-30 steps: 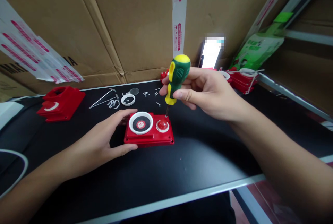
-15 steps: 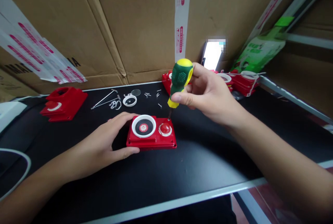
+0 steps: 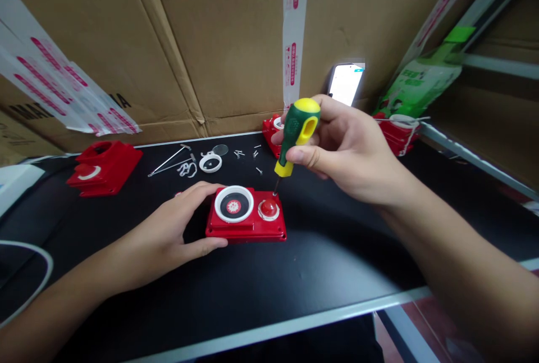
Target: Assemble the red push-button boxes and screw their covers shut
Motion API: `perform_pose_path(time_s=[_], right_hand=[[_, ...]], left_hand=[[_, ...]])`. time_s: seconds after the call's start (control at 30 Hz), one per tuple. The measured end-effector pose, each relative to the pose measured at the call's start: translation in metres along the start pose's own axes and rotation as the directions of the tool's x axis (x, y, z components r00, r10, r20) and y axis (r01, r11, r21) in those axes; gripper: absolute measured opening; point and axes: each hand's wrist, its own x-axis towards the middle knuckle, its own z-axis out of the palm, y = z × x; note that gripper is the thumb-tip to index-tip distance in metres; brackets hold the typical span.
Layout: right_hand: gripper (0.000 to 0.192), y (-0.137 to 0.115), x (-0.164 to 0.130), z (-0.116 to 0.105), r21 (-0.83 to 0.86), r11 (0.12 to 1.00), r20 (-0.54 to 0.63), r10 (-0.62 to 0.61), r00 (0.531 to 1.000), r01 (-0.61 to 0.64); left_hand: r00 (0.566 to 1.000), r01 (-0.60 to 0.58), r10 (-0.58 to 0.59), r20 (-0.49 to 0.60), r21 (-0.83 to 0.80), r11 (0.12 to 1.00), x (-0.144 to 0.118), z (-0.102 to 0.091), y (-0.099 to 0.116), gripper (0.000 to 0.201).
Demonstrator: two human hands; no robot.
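Right hand (image 3: 349,149) clenches the screwdriver (image 3: 297,132), tip on the red toy (image 3: 246,219); left hand (image 3: 168,234) grasps its left end; bare desk (image 3: 337,262) in front.

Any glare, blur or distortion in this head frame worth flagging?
Head view: the phone screen at the back is blown out white; wide-angle distortion bends the table edge and cardboard seams; the right forearm near the lower right corner is soft; the red toy and screwdriver are sharp.
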Motion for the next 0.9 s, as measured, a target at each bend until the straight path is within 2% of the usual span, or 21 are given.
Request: perform_pose_path(time_s=[0.1, 0.23, 0.33, 0.57, 0.77, 0.9], right_hand=[[0.056, 0.002, -0.001, 0.007, -0.025, 1.0, -0.099, 0.006, 0.995, -0.009], [0.06, 0.002, -0.003, 0.014, -0.021, 1.0, -0.141, 0.006, 0.99, -0.009], [0.055, -0.002, -0.004, 0.012, -0.034, 0.999, -0.097, 0.001, 0.995, -0.005], [0.045, -0.011, -0.006, -0.008, -0.015, 1.0, 0.139, -0.014, 0.99, 0.016], [0.034, -0.01, -0.006, -0.006, -0.049, 0.998, 0.071, -0.036, 0.997, 0.039], [0.039, -0.011, -0.006, 0.003, -0.074, 0.997, 0.003, -0.031, 1.0, 0.031]], left_hand=[[1.0, -0.016, 0.016, -0.011, 0.013, 1.0, -0.001, 0.0, 0.002, 0.067], [1.0, -0.02, 0.02, -0.003, 0.006, 1.0, -0.001, 0.0, 0.004, 0.065], [1.0, -0.019, 0.019, 0.002, 0.004, 1.0, 0.0, 0.0, 0.003, 0.067], [1.0, -0.019, 0.019, 0.001, 0.01, 1.0, 0.0, 0.0, 0.002, 0.066], [1.0, -0.023, 0.023, 0.018, 0.003, 1.0, -0.001, 0.0, 0.003, 0.066], [0.999, -0.04, 0.039, 0.005, 0.009, 0.999, -0.001, 0.0, 0.003, 0.063]])
